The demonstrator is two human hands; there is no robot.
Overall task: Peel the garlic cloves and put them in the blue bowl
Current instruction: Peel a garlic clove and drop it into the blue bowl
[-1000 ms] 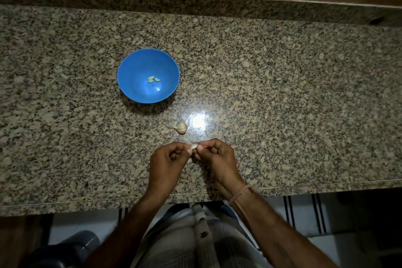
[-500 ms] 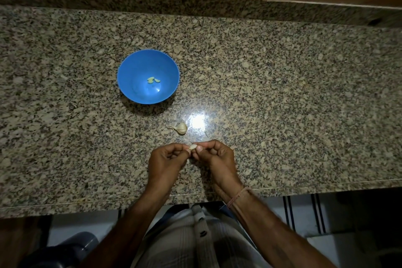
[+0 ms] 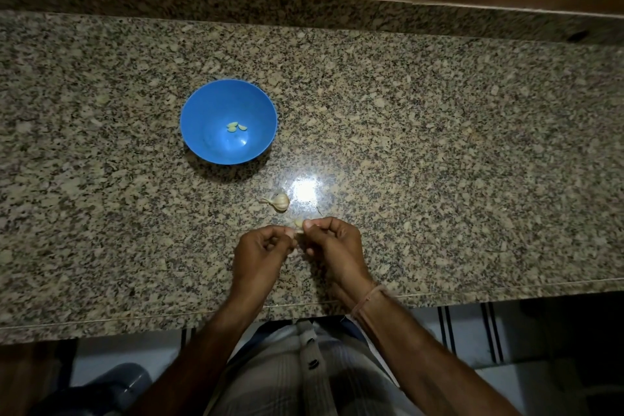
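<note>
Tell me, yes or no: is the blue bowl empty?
No, a few peeled garlic cloves lie at the bottom of the blue bowl.

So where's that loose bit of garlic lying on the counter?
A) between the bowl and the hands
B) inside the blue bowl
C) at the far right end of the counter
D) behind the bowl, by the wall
A: the loose garlic piece lies on the counter, on the near side of the blue bowl and just beyond the left hand and right hand, which pinch another clove.
</note>
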